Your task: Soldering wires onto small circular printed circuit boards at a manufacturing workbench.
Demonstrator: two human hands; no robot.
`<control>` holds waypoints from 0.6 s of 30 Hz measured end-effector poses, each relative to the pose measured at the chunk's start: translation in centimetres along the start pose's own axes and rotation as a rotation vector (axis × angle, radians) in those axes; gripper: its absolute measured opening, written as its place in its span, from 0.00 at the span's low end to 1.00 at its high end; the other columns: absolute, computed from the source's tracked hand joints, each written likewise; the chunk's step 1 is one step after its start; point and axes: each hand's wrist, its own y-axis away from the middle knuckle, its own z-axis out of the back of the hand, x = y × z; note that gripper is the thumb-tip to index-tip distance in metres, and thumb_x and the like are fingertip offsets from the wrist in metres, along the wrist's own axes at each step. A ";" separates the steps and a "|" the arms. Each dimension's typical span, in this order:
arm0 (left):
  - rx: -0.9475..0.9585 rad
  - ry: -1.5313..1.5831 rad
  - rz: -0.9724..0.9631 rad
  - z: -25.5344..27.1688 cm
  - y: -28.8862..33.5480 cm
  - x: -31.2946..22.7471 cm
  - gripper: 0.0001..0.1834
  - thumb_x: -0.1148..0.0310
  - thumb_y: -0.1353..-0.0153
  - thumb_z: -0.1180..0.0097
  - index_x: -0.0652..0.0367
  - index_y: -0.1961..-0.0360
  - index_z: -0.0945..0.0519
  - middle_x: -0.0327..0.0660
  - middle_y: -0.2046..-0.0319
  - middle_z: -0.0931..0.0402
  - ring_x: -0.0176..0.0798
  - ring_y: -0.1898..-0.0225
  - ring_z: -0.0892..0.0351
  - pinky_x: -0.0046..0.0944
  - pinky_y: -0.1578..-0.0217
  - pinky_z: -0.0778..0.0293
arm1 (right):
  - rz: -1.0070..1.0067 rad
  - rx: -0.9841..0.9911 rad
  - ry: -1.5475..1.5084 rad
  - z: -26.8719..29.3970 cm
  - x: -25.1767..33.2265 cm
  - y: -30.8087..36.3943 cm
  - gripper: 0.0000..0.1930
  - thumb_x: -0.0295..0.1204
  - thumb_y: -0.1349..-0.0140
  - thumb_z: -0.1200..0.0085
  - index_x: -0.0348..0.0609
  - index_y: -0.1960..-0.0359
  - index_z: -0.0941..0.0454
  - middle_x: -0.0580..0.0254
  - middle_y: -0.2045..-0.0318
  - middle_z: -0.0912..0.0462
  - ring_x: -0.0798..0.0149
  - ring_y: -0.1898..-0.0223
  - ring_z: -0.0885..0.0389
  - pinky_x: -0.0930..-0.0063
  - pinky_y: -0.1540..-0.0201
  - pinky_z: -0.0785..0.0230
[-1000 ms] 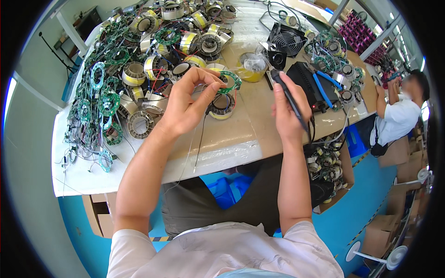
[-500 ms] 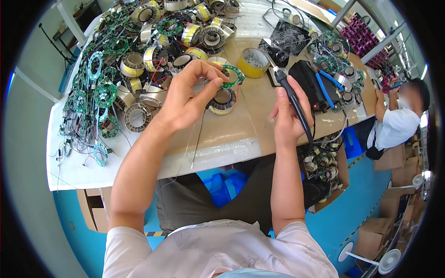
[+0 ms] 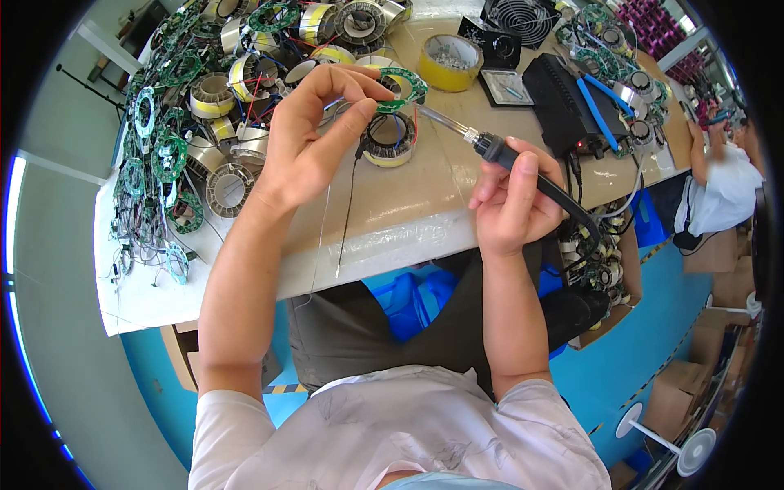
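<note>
Between the thumb and fingers of my left hand (image 3: 321, 135) is a green ring-shaped circuit board (image 3: 401, 104), held up at a tilt above the table. My right hand (image 3: 520, 196) grips a soldering iron (image 3: 523, 166) by its black handle. The iron's metal tip points left and reaches close to the board's right edge; whether they touch I cannot tell. Below the board sits a wound motor coil (image 3: 389, 139) with a yellow band, and wires run from the board toward it. A thin wire hangs down from near my left hand.
A heap of coils (image 3: 212, 96) and green ring boards (image 3: 170, 158) covers the table's left. Beyond my right hand stand a yellow tape roll (image 3: 450, 75), a black soldering station (image 3: 563, 102), blue-handled pliers (image 3: 599, 112) and a fan (image 3: 523, 20). A person works at far right.
The soldering iron has swung from pointing away near the tape roll to pointing left at the board. My left hand keeps its hold on the board. The whole view has shifted slightly.
</note>
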 end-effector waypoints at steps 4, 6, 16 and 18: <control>0.010 -0.017 -0.014 0.1 0.0 0.1 0.02 0.77 0.34 0.45 0.63 0.64 0.26 0.45 0.56 0.17 0.42 0.43 0.25 0.43 0.40 0.32 | 0.021 0.002 -0.033 0.0 -0.3 0.0 0.11 0.29 0.28 0.49 0.31 0.54 0.24 0.51 0.75 0.18 0.74 0.87 0.31 0.81 0.87 0.38; 0.005 0.007 -0.002 0.1 0.1 0.1 0.02 0.78 0.34 0.45 0.63 0.64 0.26 0.46 0.55 0.17 0.42 0.43 0.25 0.43 0.40 0.33 | 0.020 -0.005 -0.086 -0.1 -0.4 0.1 0.09 0.26 0.31 0.46 0.30 0.56 0.23 0.49 0.75 0.16 0.75 0.88 0.30 0.83 0.86 0.39; 0.008 0.018 -0.024 0.1 0.0 0.3 0.02 0.78 0.34 0.44 0.63 0.64 0.25 0.46 0.56 0.17 0.43 0.43 0.25 0.44 0.39 0.33 | 0.021 0.035 -0.050 -0.3 -0.3 0.0 0.07 0.22 0.31 0.46 0.30 0.56 0.23 0.51 0.75 0.15 0.79 0.87 0.31 0.84 0.85 0.40; 0.009 0.004 -0.029 0.1 0.0 0.3 0.02 0.78 0.35 0.44 0.62 0.64 0.25 0.45 0.56 0.16 0.44 0.43 0.25 0.45 0.39 0.33 | 0.025 0.040 -0.054 -0.3 -0.3 0.0 0.07 0.23 0.31 0.46 0.30 0.57 0.23 0.51 0.75 0.15 0.79 0.88 0.31 0.84 0.85 0.40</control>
